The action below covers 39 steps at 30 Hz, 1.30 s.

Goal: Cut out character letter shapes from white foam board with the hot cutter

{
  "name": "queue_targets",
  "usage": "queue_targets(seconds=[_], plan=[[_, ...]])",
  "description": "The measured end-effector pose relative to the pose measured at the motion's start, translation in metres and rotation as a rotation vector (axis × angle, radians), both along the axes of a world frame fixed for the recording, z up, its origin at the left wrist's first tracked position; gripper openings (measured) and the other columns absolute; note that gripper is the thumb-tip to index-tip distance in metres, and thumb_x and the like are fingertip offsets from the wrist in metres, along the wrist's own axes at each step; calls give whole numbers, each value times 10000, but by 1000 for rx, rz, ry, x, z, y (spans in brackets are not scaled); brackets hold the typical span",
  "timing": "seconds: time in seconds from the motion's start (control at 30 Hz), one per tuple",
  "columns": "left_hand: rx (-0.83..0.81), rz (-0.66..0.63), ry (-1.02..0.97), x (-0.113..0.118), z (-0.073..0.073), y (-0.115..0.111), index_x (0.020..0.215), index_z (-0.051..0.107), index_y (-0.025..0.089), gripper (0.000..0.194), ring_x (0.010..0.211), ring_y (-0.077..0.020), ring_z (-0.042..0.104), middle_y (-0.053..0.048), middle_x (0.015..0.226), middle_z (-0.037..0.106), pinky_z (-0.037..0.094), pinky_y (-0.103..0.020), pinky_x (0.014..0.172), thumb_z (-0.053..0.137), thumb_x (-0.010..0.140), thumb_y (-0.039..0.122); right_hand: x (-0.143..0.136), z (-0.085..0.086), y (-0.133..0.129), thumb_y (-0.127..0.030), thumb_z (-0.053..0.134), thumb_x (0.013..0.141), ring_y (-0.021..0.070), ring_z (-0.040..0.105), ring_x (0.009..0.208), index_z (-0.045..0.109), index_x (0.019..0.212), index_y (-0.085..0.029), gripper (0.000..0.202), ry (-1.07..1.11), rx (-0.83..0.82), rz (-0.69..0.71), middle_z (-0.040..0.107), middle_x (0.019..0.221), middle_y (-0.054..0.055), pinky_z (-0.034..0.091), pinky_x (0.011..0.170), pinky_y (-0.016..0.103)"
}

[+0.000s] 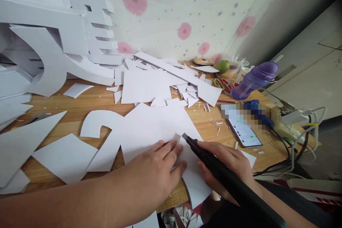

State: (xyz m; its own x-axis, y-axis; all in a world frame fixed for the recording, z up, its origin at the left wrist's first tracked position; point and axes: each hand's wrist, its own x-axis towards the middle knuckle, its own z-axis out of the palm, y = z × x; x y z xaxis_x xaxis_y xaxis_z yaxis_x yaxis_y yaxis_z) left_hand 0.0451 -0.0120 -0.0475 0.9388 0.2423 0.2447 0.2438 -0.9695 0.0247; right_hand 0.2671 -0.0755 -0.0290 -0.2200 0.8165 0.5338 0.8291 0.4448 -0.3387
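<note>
A large white sheet (152, 124) lies on the wooden table, its lower right part reaching past the front edge. My left hand (160, 169) rests flat on it, palm down with the fingers spread a little. Closed around a black utility knife (213, 164), my right hand (229, 167) is just right of my left fingers. The knife's short blade points up and left, close above or on the sheet; contact is unclear. Beside the sheet on the left are a hooked white piece (107, 124) and a four-sided white piece (66, 156).
White cut-out panels (74, 32) stand at the back left. Scraps (191, 94) litter the table behind the sheet. To the right are a phone (243, 130), scissors (223, 84), a purple bottle (253, 78), a green fruit (222, 66), a power strip (283, 124) and cables.
</note>
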Motion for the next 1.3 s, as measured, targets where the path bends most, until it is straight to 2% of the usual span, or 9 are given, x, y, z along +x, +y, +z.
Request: queue_targets(seconds=[0.3,0.5,0.77,1.0,1.3], plan=[[-14,-4,-7,1,-1,0,1214,619,131,346,1263,-380,530,-225,1345,564,504,-498,981,571,900,266,0,0,1,-177,568,812,129,739,736,594,1088,-166,278,-20,-7,3,760,873,59,578,695,174],[-5,1,-4,0,-7,0,1235,592,137,381,1283,-377,509,-217,1369,547,469,-499,1016,607,882,277,-1,1,0,-147,571,815,128,731,731,584,1098,-173,285,8,-40,31,752,864,52,571,683,177],[-22,12,32,-1,-5,-2,1236,588,146,381,1322,-363,464,-192,1370,550,427,-493,1051,592,881,282,4,-5,-2,-128,584,833,163,720,790,547,1216,-198,391,37,-85,111,743,941,64,578,721,269],[-24,33,7,-1,-12,-2,1239,600,163,325,1329,-348,463,-177,1374,552,401,-483,1065,533,931,241,6,-2,-8,-147,581,849,187,725,830,536,1239,-203,396,-6,-121,103,743,983,81,585,738,299],[-39,31,58,1,-3,-2,1226,615,152,331,1323,-341,476,-200,1399,527,420,-480,1054,529,928,268,9,1,-11,-128,562,857,197,726,835,513,1263,-185,413,-46,-146,148,738,978,97,584,732,304]])
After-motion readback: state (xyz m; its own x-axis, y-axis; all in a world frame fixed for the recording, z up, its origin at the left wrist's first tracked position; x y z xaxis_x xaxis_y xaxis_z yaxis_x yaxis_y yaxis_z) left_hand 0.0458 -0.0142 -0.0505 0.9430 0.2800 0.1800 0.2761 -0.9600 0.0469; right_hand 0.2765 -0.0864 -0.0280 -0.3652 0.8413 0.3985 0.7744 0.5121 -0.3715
